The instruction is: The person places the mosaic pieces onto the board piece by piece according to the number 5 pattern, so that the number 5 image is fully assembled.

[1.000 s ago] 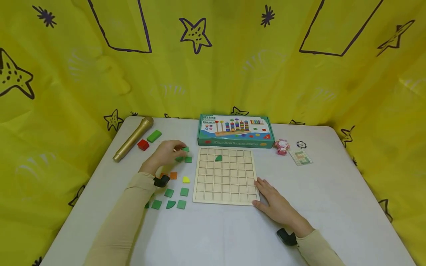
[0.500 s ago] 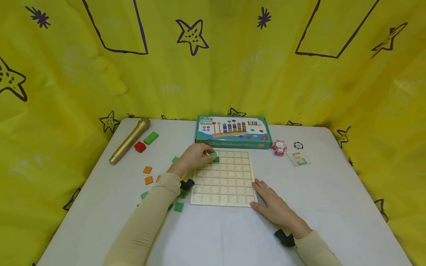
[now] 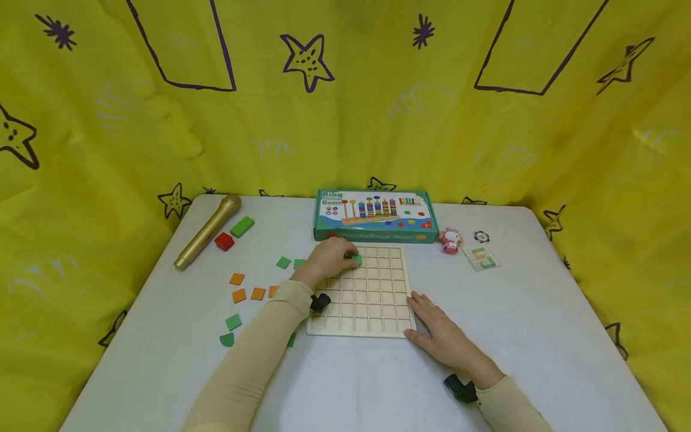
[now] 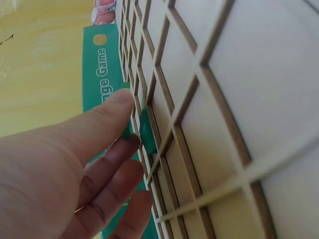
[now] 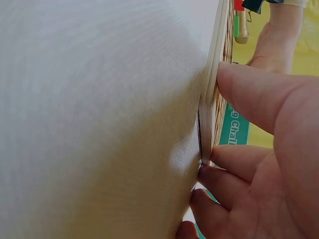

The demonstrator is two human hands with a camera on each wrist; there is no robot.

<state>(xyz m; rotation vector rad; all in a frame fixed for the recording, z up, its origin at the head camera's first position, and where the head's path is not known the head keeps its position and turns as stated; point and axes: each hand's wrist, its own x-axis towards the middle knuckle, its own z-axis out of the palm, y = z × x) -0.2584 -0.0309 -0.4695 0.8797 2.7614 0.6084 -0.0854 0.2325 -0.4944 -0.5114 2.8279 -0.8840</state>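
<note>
My left hand [image 3: 326, 261] is over the far part of the wooden grid board [image 3: 372, 297], pinching a green tile [image 4: 126, 112] between thumb and finger. In the left wrist view, a green quarter-circle tile [image 4: 147, 133] lies in a board cell right beside the held tile. My right hand [image 3: 448, 336] rests at the board's near right corner, fingers extended along the right edge and thumb touching the near side. Left of the board lie loose green tiles [image 3: 283, 262] and orange tiles [image 3: 239, 296]. The left forearm hides some of the pieces there.
A Ring Challenge Game box [image 3: 378, 235] stands behind the board. At the back left lie a gold microphone [image 3: 207, 232], a red block [image 3: 224, 242] and a green block [image 3: 242, 226]. A pink figurine [image 3: 450, 240], a round chip [image 3: 481, 237] and a patterned card [image 3: 481, 258] are at right.
My left hand has picked up a green tile from the loose ones and carried it right, over the board to the green quarter-circle. The right hand has kept its place at the board.
</note>
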